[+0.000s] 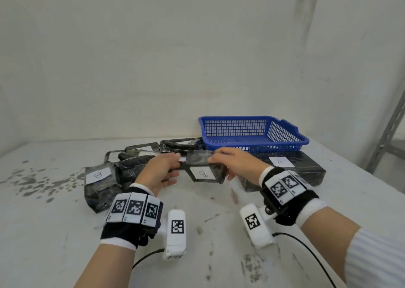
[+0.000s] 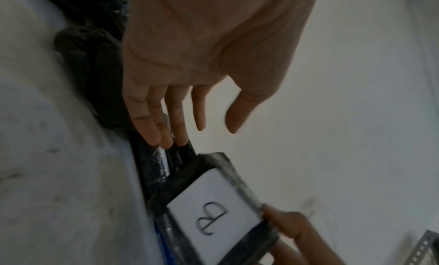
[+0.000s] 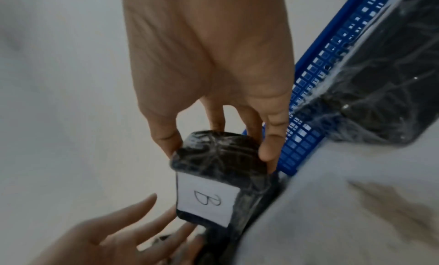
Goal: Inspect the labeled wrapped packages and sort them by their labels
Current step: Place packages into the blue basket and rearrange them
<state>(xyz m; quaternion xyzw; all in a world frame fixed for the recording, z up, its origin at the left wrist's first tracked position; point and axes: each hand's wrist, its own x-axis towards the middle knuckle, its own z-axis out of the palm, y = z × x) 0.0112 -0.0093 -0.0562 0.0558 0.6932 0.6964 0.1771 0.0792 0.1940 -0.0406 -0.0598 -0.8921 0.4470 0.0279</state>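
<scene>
A black wrapped package [image 1: 202,174] with a white label "B" is held just above the table, in front of the pile. My right hand [image 1: 220,167] pinches its right end between thumb and fingers, plainly seen in the right wrist view [image 3: 218,149] on the package [image 3: 206,199]. My left hand [image 1: 175,167] is at its left end; in the left wrist view the left hand [image 2: 202,134] has straight fingers touching the far edge, thumb apart from the package [image 2: 213,218]. Another "B" package [image 1: 98,178] lies at the left. An "A" package [image 1: 285,167] lies at the right.
A blue mesh basket [image 1: 285,134] stands at the back right, partly over the "A" package. More black wrapped packages [image 1: 135,154] are piled behind my left hand. The white table [image 1: 65,233] is stained. A wall is close behind, and a metal rack upright [image 1: 390,130] stands at the far right.
</scene>
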